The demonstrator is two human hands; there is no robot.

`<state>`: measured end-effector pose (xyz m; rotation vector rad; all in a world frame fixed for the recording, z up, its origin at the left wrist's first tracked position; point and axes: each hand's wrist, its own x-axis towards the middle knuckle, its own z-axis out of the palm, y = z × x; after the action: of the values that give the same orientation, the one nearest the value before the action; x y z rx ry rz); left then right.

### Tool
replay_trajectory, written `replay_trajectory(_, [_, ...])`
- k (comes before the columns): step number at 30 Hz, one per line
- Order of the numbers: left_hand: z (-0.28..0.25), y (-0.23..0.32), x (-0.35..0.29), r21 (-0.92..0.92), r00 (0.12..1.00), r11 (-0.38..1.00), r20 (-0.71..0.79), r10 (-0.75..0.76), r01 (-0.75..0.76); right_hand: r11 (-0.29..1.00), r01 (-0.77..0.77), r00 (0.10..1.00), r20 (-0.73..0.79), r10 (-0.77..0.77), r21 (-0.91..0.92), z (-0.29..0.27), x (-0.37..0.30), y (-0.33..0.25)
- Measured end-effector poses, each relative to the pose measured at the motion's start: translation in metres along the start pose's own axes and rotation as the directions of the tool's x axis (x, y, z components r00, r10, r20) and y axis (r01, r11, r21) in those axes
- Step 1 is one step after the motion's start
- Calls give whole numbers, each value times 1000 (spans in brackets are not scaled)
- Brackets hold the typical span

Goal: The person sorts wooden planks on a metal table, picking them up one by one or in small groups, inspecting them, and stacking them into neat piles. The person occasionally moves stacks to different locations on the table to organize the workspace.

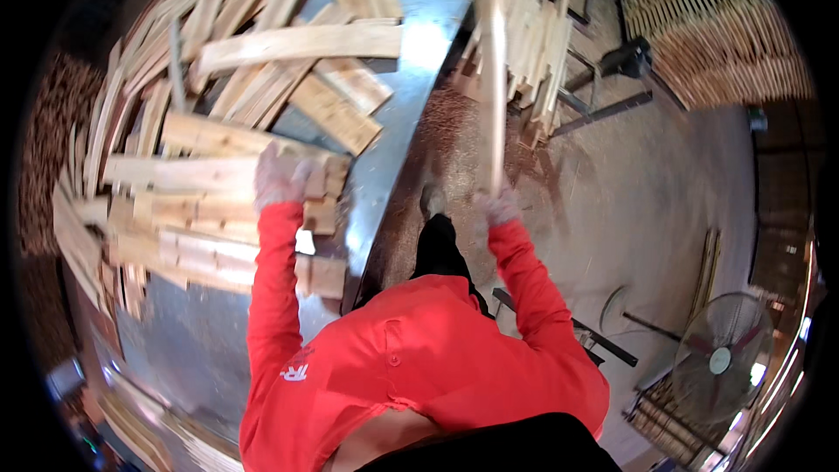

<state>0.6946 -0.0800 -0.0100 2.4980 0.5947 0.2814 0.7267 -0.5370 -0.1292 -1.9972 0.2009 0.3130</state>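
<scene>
My right hand (pixel 498 206) is closed round the lower end of a long, narrow wooden board (pixel 494 79). The board stretches away from me beside the table and is slightly blurred. My left hand (pixel 281 177) rests on a pale wooden plank (pixel 188 173) in the near pile on the table, its thumb and fingers apart. Both hands seem to wear thin, light gloves, and red sleeves cover my arms. Other planks (pixel 214 253) lie side by side below my left hand, their ends toward the table's right edge.
A metal-topped table (pixel 197 341) fills the left side. Loose boards (pixel 297 42) lie crisscrossed on its far part. Past its right edge stands a stack of strips (pixel 533 52) near a metal frame (pixel 603 114). More stacked wood (pixel 717 26) is at far right, a fan (pixel 720 358) at lower right.
</scene>
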Motion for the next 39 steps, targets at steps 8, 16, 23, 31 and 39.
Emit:
replay_trajectory(8, [59,-25,2,550,805,594,-317,-502,587,929,-351,830,-498,252,-116,-226,270,81])
replay_trajectory(16, [88,-69,59,-350,383,467,-284,-879,812,720,-47,999,-17,49,-692,-290,468,235])
replay_trajectory(23, [102,-28,59,-345,204,320,-332,-921,883,812,-520,851,-239,467,-264,-271,527,179])
replay_trajectory(31, [72,-83,26,104,296,278,-295,-908,955,629,-518,855,-349,383,-579,-224,526,71])
replay_trajectory(39, [-36,32,-41,191,352,340,-27,-936,921,-458,-324,251,391,-885,-828,35,296,-163])
